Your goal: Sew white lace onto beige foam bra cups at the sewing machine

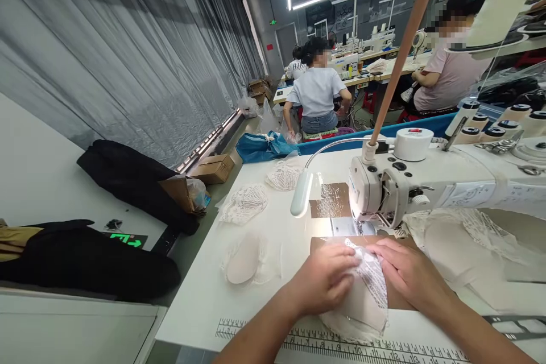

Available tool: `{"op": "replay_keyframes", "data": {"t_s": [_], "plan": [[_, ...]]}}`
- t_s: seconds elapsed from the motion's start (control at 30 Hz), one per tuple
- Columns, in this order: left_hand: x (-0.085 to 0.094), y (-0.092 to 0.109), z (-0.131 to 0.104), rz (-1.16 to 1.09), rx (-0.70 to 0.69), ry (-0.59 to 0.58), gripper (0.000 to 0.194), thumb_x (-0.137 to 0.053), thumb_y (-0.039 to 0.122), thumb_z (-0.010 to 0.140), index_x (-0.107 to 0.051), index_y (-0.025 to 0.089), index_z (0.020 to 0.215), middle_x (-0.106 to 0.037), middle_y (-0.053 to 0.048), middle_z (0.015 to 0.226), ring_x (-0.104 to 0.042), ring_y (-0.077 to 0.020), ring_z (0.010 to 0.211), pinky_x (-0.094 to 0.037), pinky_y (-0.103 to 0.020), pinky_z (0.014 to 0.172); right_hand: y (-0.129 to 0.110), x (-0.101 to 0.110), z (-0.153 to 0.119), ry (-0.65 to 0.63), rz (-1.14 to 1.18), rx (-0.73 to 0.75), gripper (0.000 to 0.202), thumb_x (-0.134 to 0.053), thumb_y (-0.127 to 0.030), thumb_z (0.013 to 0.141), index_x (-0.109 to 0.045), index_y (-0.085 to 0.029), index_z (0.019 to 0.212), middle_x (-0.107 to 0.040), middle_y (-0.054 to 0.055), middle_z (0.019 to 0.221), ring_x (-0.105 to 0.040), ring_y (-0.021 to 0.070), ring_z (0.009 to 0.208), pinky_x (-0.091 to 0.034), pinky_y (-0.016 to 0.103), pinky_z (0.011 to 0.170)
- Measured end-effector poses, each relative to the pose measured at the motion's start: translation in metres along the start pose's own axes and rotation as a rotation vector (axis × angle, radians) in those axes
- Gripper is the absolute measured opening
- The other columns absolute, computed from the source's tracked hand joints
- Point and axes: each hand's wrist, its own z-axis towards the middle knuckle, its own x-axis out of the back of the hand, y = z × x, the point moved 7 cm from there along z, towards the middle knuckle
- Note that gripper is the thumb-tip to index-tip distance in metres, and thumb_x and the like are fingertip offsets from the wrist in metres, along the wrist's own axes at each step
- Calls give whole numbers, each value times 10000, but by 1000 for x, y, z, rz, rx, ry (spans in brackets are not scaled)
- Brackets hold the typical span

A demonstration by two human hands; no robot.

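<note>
A cream bra cup with a white lace strip [367, 290] lies in front of the sewing machine's needle area, its lower edge over the printed ruler. From the left, my left hand [326, 277] has its fingers curled and pressed together on the cup's upper edge. On the other side, my right hand [407, 270] holds the lace edge with its fingertips, fingers close together; its thumb is hidden. Just beyond both hands stands the white sewing machine [367, 187]. Under the cup is a brown plate [401, 296].
Lace pieces [245, 203] and a cup with sheer fabric [243, 264] lie left on the white table [200, 296]. More cream pieces [452, 244] lie right. A lamp [301, 193] hangs above the table. Thread cones [469, 133] stand behind the machine. Co-workers [318, 94] sit beyond.
</note>
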Motion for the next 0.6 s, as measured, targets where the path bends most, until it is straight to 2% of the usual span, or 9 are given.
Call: {"op": "replay_keyframes", "data": {"t_s": [0.1,0.17,0.3,0.43,0.6], "plan": [[-4,-7,8,143,74,21,357,-521,220,872,-607,154,1212,-601,-107,1281,-534,-239,1199,-425,-394,1059,-5,2,2,-22,-44,30,364,-341,-145,901,-663,-197,1062,-691,56,1010,-652,162,862,-531,275,706],[-12,-10,18,219,41,-24,363,-543,250,870,-605,133,1208,-589,-122,1297,-525,-261,1209,-408,-417,1072,-10,3,4,-42,-126,73,378,-341,-124,888,-658,-188,1083,-684,61,1008,-641,162,847,-508,271,690],[-22,-13,35,303,-12,-66,391,-547,265,873,-582,120,1234,-576,-126,1318,-534,-267,1202,-443,-421,1031,-13,2,8,-54,-265,59,354,-385,-96,862,-686,-201,1016,-637,41,798,-575,179,686,-415,299,600],[-20,-16,39,379,45,-66,453,-541,329,874,-538,144,1287,-541,-121,1363,-517,-301,1209,-473,-473,965,-12,0,8,-48,-299,0,321,-450,-82,829,-692,-220,988,-588,22,735,-517,174,647,-338,301,598],[-18,-21,38,389,53,-90,486,-514,362,876,-521,144,1310,-513,-120,1392,-504,-305,1212,-461,-467,970,-10,-1,8,-46,-303,-33,327,-450,-62,825,-691,-234,965,-594,12,746,-496,161,635,-307,300,611]]}}
